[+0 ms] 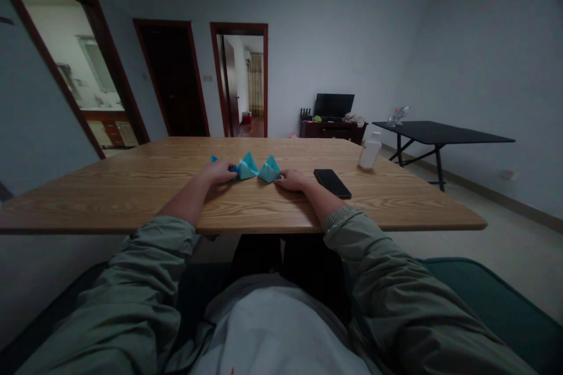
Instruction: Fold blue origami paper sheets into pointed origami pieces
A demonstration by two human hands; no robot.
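Note:
Two light blue folded paper boats stand side by side on the wooden table (145, 187), their peaks upright. My left hand (217, 171) is closed over a darker blue folded paper boat (233, 169), which it mostly covers; one blue tip shows beyond the knuckles. That darker paper sits right against the left light blue boat (248, 166). At the other end, my right hand (292, 180) rests on the tabletop with its fingertips closed at the right corner of the right light blue boat (270, 170).
A black phone (332, 183) lies right of my right hand. Farther right stands a white bottle (370, 152). Beyond the table are a black folding table (440, 130), a dark cabinet (329, 129) with a monitor (334, 105), and doorways at the left.

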